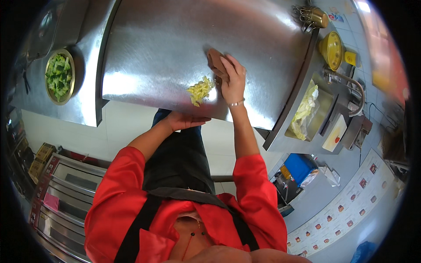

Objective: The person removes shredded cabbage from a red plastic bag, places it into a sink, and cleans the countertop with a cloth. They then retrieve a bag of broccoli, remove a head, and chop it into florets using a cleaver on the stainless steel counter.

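Note:
My right hand (233,79) presses a folded brown cloth (217,60) against the stainless steel worktop (158,49). Just left of the cloth lies a small heap of chopped yellow-green leaf scraps (200,90). My left hand (185,120) is held under the front edge of the worktop, below the scraps, with its fingers stretched toward the right. Nothing shows in its palm.
On the lower counter at left stands a metal bowl of broccoli florets (59,77). A sink (324,108) at right holds leafy scraps and a plastic bag (306,111). Beyond it are a curved faucet (358,88), a yellow colander (332,51) and a white cutting board (334,133).

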Demonstrator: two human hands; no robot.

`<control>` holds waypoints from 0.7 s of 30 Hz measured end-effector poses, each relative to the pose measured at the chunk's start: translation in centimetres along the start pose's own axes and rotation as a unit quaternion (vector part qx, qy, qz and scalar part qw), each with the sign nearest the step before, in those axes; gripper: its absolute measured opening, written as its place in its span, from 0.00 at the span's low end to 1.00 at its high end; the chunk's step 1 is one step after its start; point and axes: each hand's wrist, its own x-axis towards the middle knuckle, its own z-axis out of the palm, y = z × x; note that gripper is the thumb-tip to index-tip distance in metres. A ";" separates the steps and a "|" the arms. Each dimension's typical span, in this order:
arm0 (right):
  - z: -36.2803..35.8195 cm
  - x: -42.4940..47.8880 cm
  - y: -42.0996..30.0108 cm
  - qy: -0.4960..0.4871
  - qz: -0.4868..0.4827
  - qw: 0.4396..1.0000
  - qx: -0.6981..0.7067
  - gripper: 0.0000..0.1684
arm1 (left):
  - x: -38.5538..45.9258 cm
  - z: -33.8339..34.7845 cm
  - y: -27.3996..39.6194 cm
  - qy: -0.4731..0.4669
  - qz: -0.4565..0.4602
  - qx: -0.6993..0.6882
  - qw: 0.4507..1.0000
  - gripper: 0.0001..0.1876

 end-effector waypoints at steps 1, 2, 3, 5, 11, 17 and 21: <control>0.4 0.5 0.4 -0.021 -0.017 1.000 0.002 0.30 | -0.1 0.3 -0.2 0.004 0.001 -0.010 1.000 0.31; 0.7 0.6 0.5 -0.042 -0.033 0.999 0.004 0.30 | -0.1 0.5 -0.3 0.009 0.002 -0.020 1.000 0.31; 0.9 0.3 0.4 -0.050 -0.051 0.997 0.011 0.30 | -0.1 0.6 -0.4 0.009 0.009 -0.025 1.000 0.31; 1.7 -0.7 -0.4 -0.064 -0.084 0.994 0.025 0.28 | -0.1 0.8 -0.5 0.008 0.023 -0.033 0.999 0.31; 2.3 -3.6 -2.8 -0.091 -0.099 0.989 0.058 0.21 | -1.0 0.8 0.5 -0.005 0.055 0.052 0.997 0.31; 2.6 -6.3 -3.9 -0.099 -0.087 0.990 0.044 0.21 | -2.3 2.1 0.6 0.040 0.085 0.033 0.995 0.28; 2.7 -7.2 -4.9 -0.097 -0.083 0.991 0.037 0.21 | -1.9 0.0 0.6 0.009 0.114 0.175 0.978 0.25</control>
